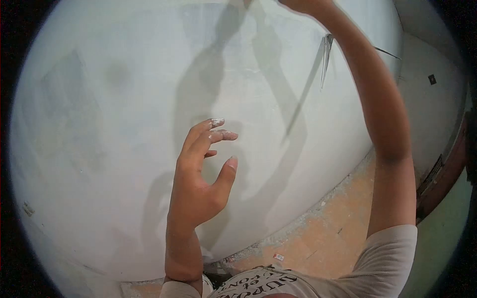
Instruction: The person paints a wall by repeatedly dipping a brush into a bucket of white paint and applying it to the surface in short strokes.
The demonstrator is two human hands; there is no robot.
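My left hand (198, 174) is raised in front of the white wall (134, 149), its fingers loosely curved and apart, holding nothing. White, paint-like smears cover its fingertips. At the top edge of the view, my right hand (305, 6) is reaching high up by the wall. Its fingers are cut off by the frame, so what they hold, if anything, is hidden. Shadows of both arms fall across the wall, which has uneven greyish patches. Beside my right forearm, a thin grey wire-like strand (325, 59) hangs from the wall.
A dark wire (386, 53) sticks out near the wall corner. On the right-hand wall is a small dark square (432, 79), above a reddish-brown edge (442, 184). Dusty orange floor tiles (318, 243) run along the wall's foot, with a small red-and-white wrapper (278, 257) on them.
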